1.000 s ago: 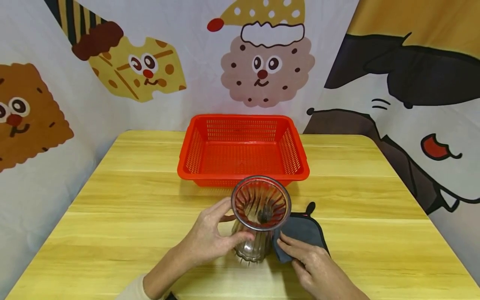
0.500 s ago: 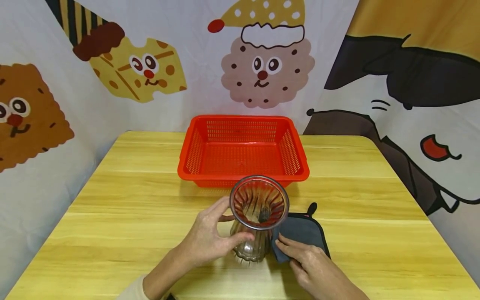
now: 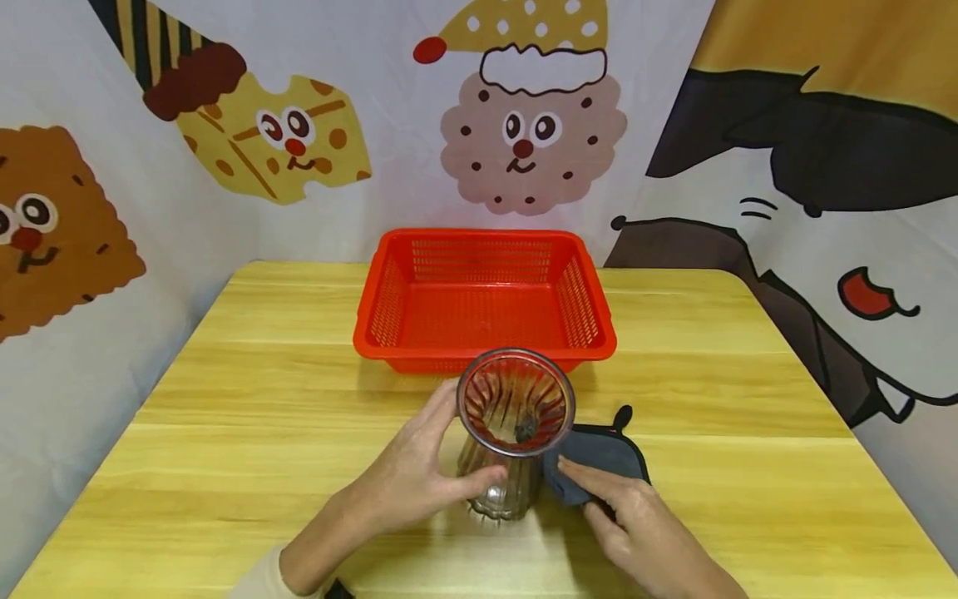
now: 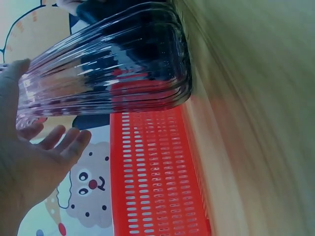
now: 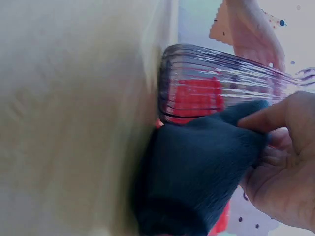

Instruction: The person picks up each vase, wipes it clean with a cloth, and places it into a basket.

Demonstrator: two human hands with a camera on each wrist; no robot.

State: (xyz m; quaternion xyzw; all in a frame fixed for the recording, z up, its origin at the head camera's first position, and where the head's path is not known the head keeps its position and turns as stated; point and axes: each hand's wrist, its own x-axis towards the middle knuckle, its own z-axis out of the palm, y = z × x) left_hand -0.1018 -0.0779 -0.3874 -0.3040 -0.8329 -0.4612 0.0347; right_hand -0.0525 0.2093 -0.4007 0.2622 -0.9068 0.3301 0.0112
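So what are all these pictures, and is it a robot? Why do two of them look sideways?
There's no robot here, just a person's two bare hands. The wide picture from above comes from a camera worn on the person's head, looking forward and down. The two sideways ones come from cameras worn on the wrists, so the table looks tipped over. One looks along the left hand, the other along the right hand.

On the table sits a red basket with lots of little holes. In front of it, the left hand holds a tall glass vase. The right hand pinches a dark cloth, close beside the vase.
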